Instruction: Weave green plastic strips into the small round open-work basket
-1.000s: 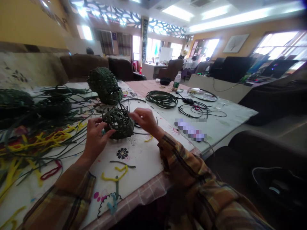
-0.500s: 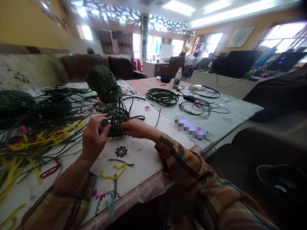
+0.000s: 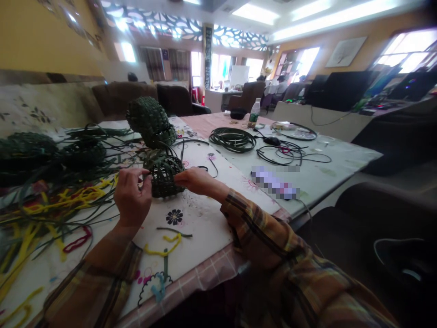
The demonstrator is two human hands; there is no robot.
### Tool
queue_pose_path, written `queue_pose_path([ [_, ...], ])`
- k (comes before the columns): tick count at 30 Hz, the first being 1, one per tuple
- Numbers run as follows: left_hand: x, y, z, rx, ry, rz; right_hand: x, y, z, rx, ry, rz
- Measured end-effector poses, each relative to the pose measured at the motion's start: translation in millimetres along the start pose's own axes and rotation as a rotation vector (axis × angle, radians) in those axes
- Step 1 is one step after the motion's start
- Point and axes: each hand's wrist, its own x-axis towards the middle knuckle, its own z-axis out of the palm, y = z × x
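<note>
A small open-woven basket of dark green strips (image 3: 167, 175) stands on the white patterned tablecloth in front of me. My left hand (image 3: 133, 196) is at its left side, thumb and forefinger pinched on the end of a dark strip by the weave. On the opposite side, the fingers of my right hand (image 3: 198, 180) are closed on the basket's lower right wall; the fingertips are partly hidden. Just behind it rises a larger, tightly woven dark green piece (image 3: 150, 120), tilted to the left. Loose strip ends stick out above the small basket.
Yellow fuzzy stems and green strips (image 3: 82, 196) lie heaped at left, near more woven pieces (image 3: 85, 152). Coiled strips (image 3: 232, 139), a bottle (image 3: 254, 113), a computer mouse (image 3: 272, 141) and a blurred-out object (image 3: 275, 183) lie to the right. A yellow stem (image 3: 164, 249) is nearby.
The view has shifted slightly. My left fingers have drawn a little away from the basket's left side and closed into a tighter pinch. My right hand keeps its place on the basket.
</note>
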Motion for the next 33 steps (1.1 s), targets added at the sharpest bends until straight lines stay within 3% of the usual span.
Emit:
queue_pose_path([
  [6, 1.1, -18.7, 4.3, -0.057, -0.068, 0.025, 0.8, 0.5, 2.9, -0.031, 0.040, 0.018],
  [13, 3.4, -31.2, -1.4, -0.153, -0.243, 0.002, 3.9, -1.8, 18.4, -0.038, 0.217, 0.043],
  [18, 3.6, -36.8, 0.0, -0.153, -0.276, -0.003, 6.3, 0.3, 26.8, -0.047, 0.301, 0.123],
  [21, 0.5, -32.1, 7.6, -0.157, -0.278, -0.065, 8.4, 7.6, 24.3, 0.014, 0.314, 0.139],
  [27, 0.3, -4.1, 23.4, -0.135, -0.232, -0.235, 9.7, 15.3, 20.3, 0.005, 0.263, 0.060],
  [33, 4.3, 1.9, 24.5, -0.185, -0.269, -0.223, 9.5, 11.3, 22.3, -0.159, 0.327, 0.018],
])
